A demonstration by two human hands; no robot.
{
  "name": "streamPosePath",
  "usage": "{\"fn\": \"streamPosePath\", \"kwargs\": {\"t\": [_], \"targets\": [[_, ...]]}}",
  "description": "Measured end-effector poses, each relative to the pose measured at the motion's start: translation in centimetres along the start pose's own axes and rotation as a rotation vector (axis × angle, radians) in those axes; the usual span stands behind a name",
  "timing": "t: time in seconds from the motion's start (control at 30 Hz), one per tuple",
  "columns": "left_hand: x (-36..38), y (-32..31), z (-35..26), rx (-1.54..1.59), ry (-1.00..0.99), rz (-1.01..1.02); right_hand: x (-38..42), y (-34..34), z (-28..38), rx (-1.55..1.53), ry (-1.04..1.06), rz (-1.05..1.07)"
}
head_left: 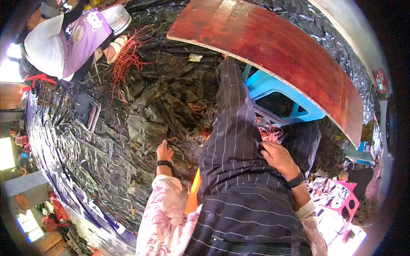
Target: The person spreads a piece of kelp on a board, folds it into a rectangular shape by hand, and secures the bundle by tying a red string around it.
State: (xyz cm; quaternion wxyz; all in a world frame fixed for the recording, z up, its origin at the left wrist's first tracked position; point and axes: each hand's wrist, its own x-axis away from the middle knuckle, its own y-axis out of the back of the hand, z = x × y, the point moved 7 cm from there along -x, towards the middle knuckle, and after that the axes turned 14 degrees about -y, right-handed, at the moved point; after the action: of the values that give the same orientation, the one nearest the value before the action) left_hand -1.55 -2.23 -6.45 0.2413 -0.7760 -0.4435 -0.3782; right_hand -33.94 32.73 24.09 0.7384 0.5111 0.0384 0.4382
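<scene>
My left hand [164,152] is at the near edge of a pile of dark, wrinkled leaves [175,100], just below a broad greyish leaf [146,129]. Its fingers are curled in, and what they hold, if anything, is too small to make out. Over my striped trouser leg lies my right hand [279,159], its fingers extended and a little bent, with nothing visible in them. Just beyond its fingertips, a bundle of red strings [270,131] shows between my legs. Both wrists carry dark bands.
A reddish wooden board [265,42] rests by a blue plastic stool [314,112] ahead of my knees. Black plastic sheeting [102,158] covers the floor. More red strings [128,55] lie near a seated person [64,42] and a white bucket [116,19]. A pink stool [348,202] stands right.
</scene>
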Motion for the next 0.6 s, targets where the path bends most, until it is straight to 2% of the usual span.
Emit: {"fn": "streamPosePath", "kwargs": {"t": [0.07,0.1,0.17,0.2,0.23,0.33,0.37,0.43,0.5,0.57,0.6], "targets": [[-1.6,0.5,0.0,0.458,-0.144,-0.313,1.2,0.9,-1.2,0.030,-0.036,-0.035],[-1.7,3.1,-3.2,0.439,-0.261,-0.354,0.2,-0.7,0.0,0.000,-0.033,-0.031],[-4.8,3.4,-3.6,0.408,-0.413,-0.205,0.6,-0.5,-0.5,0.002,-0.068,-0.024],[-6.1,3.5,-3.0,0.763,-0.180,-0.369,0.7,-0.1,-0.1,0.014,-0.066,-0.029],[-6.5,3.4,-3.1,0.760,-0.175,-0.366,0.7,-0.3,-0.2,0.016,-0.073,-0.029],[-5.4,3.6,-4.0,0.617,-0.187,-0.582,0.6,-0.5,-0.1,0.020,-0.074,-0.004],[-4.4,3.1,-5.1,0.617,-0.185,-0.581,0.4,-0.6,0.1,0.015,-0.070,0.004],[-2.8,3.4,-7.0,0.334,-0.191,-0.586,0.1,-0.5,0.4,0.009,-0.064,0.014],[-1.6,3.9,-7.7,0.293,-0.248,-0.652,-0.2,-0.3,0.5,0.032,-0.061,0.034],[-0.2,4.8,-10.5,0.059,-0.662,-0.573,-0.5,-0.3,0.4,0.034,-0.045,0.037],[4.5,2.7,-14.0,-0.179,-0.674,-0.596,-0.6,-0.4,0.4,0.033,-0.025,0.036]]}}
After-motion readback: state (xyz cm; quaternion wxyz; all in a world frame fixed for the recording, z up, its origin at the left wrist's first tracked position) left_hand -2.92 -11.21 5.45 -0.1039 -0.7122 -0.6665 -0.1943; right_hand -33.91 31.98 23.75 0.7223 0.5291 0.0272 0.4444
